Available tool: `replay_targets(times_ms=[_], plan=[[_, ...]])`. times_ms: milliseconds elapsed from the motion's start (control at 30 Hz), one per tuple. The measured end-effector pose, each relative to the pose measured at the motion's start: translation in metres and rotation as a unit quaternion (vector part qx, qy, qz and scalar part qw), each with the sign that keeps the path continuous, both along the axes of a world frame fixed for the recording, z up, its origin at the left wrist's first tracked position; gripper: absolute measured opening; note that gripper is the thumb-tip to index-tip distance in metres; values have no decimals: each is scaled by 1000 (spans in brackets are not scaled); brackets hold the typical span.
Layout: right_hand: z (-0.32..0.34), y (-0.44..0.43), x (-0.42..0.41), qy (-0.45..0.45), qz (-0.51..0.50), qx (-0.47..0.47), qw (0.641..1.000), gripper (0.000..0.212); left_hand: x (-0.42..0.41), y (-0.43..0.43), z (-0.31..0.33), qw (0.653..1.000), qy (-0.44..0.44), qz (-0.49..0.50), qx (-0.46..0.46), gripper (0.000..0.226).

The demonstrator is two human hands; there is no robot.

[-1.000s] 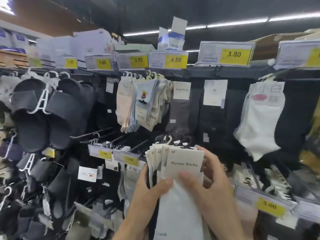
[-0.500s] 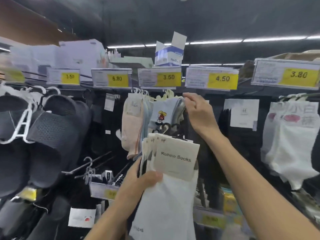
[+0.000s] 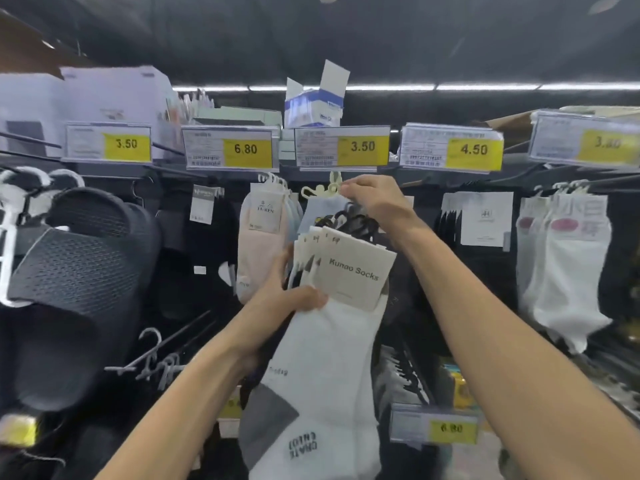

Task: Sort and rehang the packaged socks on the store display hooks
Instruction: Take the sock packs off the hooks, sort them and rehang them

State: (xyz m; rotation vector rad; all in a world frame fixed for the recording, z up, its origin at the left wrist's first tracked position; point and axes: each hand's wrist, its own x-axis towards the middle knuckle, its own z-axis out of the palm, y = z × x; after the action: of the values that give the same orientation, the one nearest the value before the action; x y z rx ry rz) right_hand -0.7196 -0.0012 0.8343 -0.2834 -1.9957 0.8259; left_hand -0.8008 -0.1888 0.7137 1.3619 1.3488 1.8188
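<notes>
My left hand (image 3: 287, 299) grips a fanned bundle of white sock packs (image 3: 329, 358) with beige "Kunao Socks" cards and black hangers at the top. My right hand (image 3: 374, 199) is raised under the 3.50 price tag (image 3: 343, 145) and pinches the cream hangers (image 3: 320, 190) of the light-blue socks (image 3: 323, 209) hanging on the upper hook. To their left hang pink sock packs (image 3: 259, 251). The hook itself is hidden behind my right hand and the hangers.
Dark slippers (image 3: 79, 282) on white hangers fill the left. White sock packs (image 3: 568, 271) hang at the right, dark socks with a white card (image 3: 485, 220) between. Bare hooks with empty hangers (image 3: 156, 358) jut out at lower left. Boxes (image 3: 315, 105) stand on the top shelf.
The view tilted up. My right hand left the bundle, rose to the upper hook and now pinches the cream hangers. My left hand kept the bundle and lifted it slightly.
</notes>
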Motion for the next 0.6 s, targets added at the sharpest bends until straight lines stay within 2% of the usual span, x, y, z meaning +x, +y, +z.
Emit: replay_targets(times_ms=[167,400,600], plan=[[4,-2,-13,-31,-31,12,999,16,-11,31,13,1000,16,2,-26,109],[0,-2,-5,31,-57,41,997,15,-20,42,15,998,50,5,-32,110],[-6,-2,-4,95,-69,-20,993,22,-17,41,17,998,57,-12,-35,115]])
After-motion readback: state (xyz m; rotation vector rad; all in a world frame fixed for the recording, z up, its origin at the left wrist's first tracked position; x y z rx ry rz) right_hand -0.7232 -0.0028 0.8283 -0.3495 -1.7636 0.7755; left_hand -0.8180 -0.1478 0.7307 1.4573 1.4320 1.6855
